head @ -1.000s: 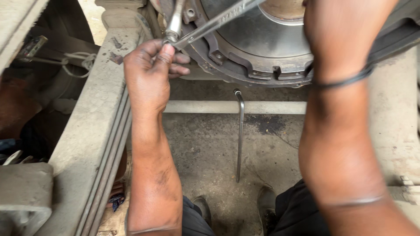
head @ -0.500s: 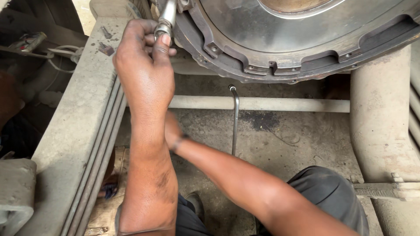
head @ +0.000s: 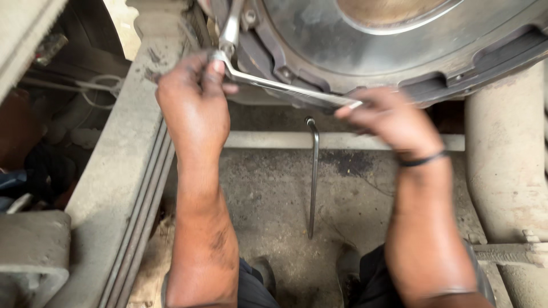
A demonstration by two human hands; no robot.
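Back up from its low reach of half a second ago, the right hand [head: 394,122] now pinches the free end of a bent steel wrench [head: 285,88], while the left hand [head: 194,100] has slid slightly down from the housing's rim and closes round the tool's elbow. Both hands grip the same wrench, fingers curled shut on it.

That wrench sits just below the lower-left rim of the large round metal housing [head: 399,51], its short leg running up from the elbow toward a bolt [head: 248,17] on the rim. The long handle lies nearly level, dropping a little as it runs from the elbow, left of the housing's centre, toward the right hand under the rim; its free end points right and slightly down.

By its look the tool is stiff, solid steel, moderately heavy for its slimness, smooth and probably greasy, so likely to slip. The far end of the handle appears the best hold for leverage, with the elbow steadied to keep the head seated.

Below the housing, a thin bent rod [head: 313,177] hangs over a pale crossbar [head: 354,141], above a stained concrete floor [head: 268,199]. Left of the housing runs a grey chassis beam [head: 114,188].
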